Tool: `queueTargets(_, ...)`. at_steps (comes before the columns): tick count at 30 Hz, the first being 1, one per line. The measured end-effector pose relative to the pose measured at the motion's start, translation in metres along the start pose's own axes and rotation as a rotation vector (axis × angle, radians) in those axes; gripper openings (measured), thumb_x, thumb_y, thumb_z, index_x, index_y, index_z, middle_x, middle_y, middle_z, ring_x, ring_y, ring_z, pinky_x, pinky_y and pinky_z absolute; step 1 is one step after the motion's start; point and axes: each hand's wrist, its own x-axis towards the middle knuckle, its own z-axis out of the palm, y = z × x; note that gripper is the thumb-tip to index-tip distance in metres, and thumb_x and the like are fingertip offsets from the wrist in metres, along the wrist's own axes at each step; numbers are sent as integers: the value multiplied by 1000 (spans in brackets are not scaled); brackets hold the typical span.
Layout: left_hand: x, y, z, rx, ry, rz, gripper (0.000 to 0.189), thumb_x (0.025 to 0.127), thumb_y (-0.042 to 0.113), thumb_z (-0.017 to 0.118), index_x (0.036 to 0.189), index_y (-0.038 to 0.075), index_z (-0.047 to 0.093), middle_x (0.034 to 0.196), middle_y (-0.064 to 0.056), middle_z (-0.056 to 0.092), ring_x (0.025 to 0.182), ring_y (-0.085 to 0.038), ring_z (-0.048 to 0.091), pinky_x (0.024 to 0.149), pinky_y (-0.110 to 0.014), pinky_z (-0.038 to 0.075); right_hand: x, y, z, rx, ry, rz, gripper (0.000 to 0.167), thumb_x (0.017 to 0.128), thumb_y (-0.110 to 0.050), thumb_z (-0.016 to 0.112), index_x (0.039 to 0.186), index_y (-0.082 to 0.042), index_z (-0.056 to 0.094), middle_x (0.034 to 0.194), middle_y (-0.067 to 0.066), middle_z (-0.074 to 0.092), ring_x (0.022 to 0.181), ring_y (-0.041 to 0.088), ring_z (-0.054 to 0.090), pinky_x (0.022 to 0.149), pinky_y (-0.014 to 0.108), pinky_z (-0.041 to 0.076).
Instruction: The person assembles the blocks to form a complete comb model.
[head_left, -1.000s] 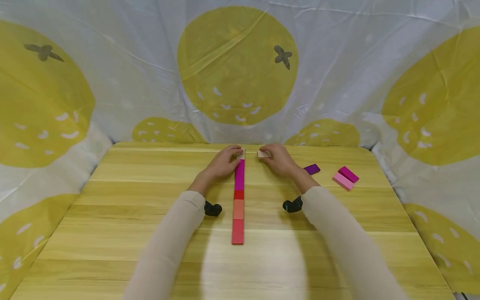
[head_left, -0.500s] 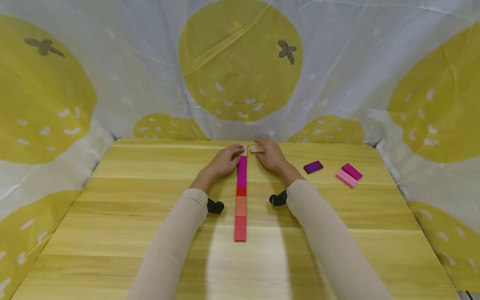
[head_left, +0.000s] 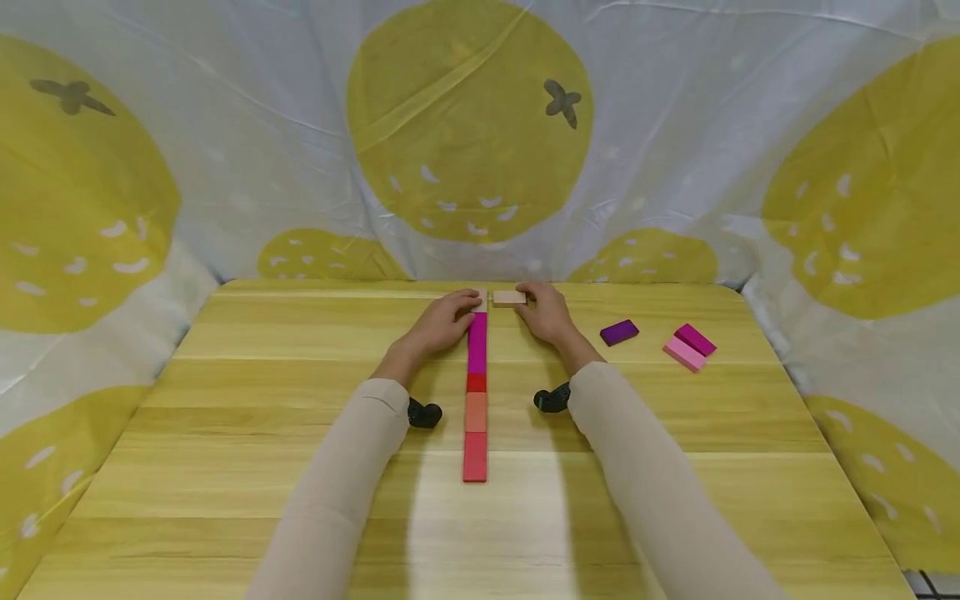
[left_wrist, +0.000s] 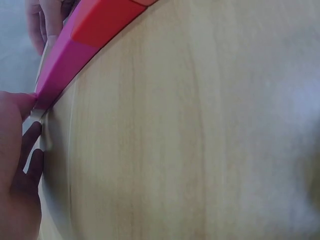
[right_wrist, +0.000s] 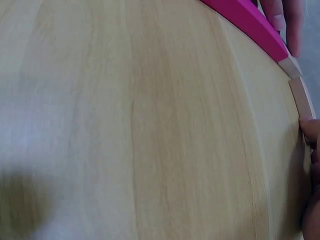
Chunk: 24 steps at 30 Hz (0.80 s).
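Note:
A straight row of flat blocks runs away from me down the table. It has a red block, a salmon block, a short red block, a magenta stretch and a pale block at the far end. My left hand has thumb and fingertips at the pale block's left side, pinching it. Between thumb and fingers, my right hand holds a light wooden block crosswise, its left end close beside the pale block. In the right wrist view this wooden block nearly meets the row's corner.
To the right lie a purple block, a magenta block and a pink block, the last two side by side. The wooden table ends just beyond the hands, against a white cloth with yellow fruit prints.
My right hand has brought the wooden block leftward, up beside the row's far end, uncovering the purple block. The left hand has stayed at the pale block.

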Motion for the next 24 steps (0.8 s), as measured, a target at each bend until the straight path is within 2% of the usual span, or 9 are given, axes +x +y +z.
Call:
queueTargets(5, 2, -2, 1, -1, -8, -1, 42, 107, 9, 53, 147, -4, 55, 158, -15, 45, 148, -31, 36, 123, -41, 26, 4, -3, 4, -44, 31, 1, 40, 104, -13, 64, 141, 3, 61, 139, 23, 58, 128, 39, 52, 111, 51, 39)
queueTargets(9, 2, -3, 1, 1, -11, 6, 42, 106, 9, 54, 146, -4, 55, 158, -15, 45, 148, -32, 36, 123, -40, 26, 6, -7, 7, -43, 50, 41, 40, 104, -15, 66, 140, 1, 62, 137, 23, 59, 125, 39, 53, 107, 50, 43)
queueTargets(17, 2, -4, 1, -4, -9, 17, 42, 107, 10, 54, 147, -3, 55, 158, -15, 44, 148, -31, 36, 123, -40, 26, 7, -13, 13, -102, 51, 131, 43, 107, -25, 61, 146, -9, 60, 139, 20, 55, 128, 37, 50, 107, 49, 42)
queueTargets(24, 2, -4, 0, -17, -4, 11, 41, 107, 10, 54, 146, -3, 56, 158, -14, 44, 148, -30, 36, 122, -40, 26, 7, -18, 13, -98, 37, 147, 45, 105, -26, 63, 147, -10, 59, 142, 20, 51, 129, 38, 47, 107, 50, 40)
